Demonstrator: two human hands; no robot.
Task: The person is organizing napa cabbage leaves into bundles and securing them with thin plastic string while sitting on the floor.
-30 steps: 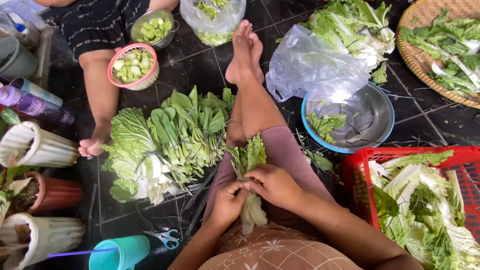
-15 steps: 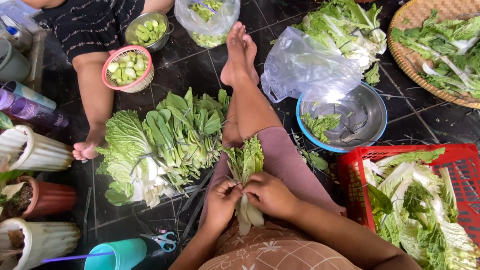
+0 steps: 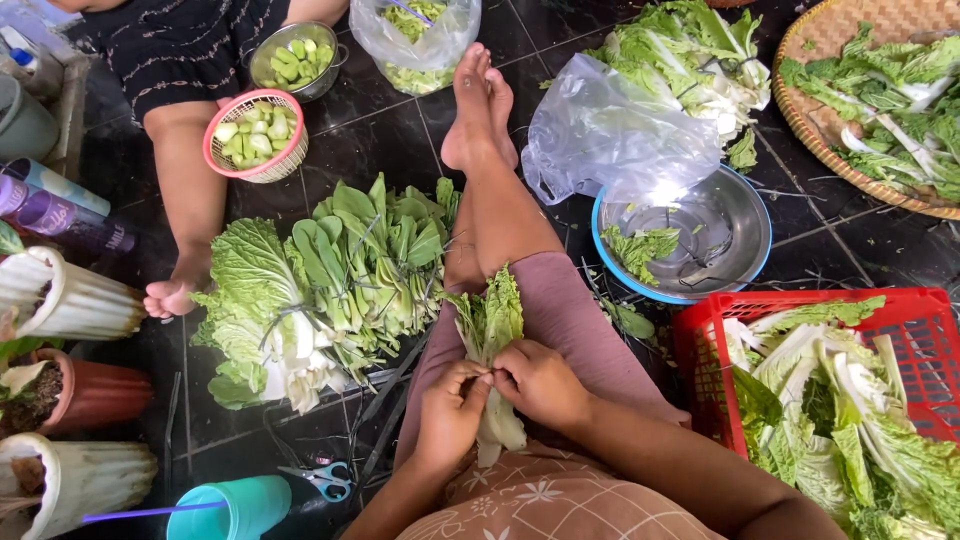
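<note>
dark tiled floor [image 3: 400, 125], wet-looking, crowded with greens and containers. person sits with legs stretched toward the top of the frame, so the lap works as the work surface. left hand [image 3: 450, 415] and right hand [image 3: 540, 385] both closed on one leafy green bunch [image 3: 490, 330], fingertips pinched together at its stalk just below the leaves, pale stem end poking out under the hands toward the bottom. bunch lies lengthwise on the thigh, leaves pointing up-frame, likely held there to keep it steady while the fingers work the stalk.

pile of loose greens [image 3: 320, 290] lies left of the legs, touching the knee side, within easy reach. blue-rimmed metal bowl [image 3: 735, 245] sits right of the legs with a few scraps in it, clear plastic bag [image 3: 610, 135] draped on its upper edge. red crate [image 3: 705, 345] of cabbage leaves lower right, near the right forearm. scissors [image 3: 325, 480] and teal cup [image 3: 235, 510] lower left.

another person's leg [image 3: 185, 215] at left, pink basket [image 3: 257, 135] of cut pieces beside it. open room is thin: narrow floor strips between pile, legs and bowl.
</note>
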